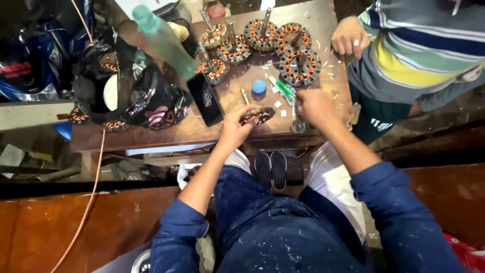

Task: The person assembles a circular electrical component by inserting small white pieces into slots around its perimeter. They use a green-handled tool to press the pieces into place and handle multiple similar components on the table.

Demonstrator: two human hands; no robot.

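Stator [256,117], round, copper-wound, tilted, gripped by left hand [235,127]; right hand [312,107] fisted round thin tool, hands apart.

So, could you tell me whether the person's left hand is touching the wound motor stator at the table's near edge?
Touching: the head view shows the left hand with its fingers curled around the stator, gripping its edge.

The left hand [236,126] hides much of the wound stator [256,117]; the co-worker's body is cut off.
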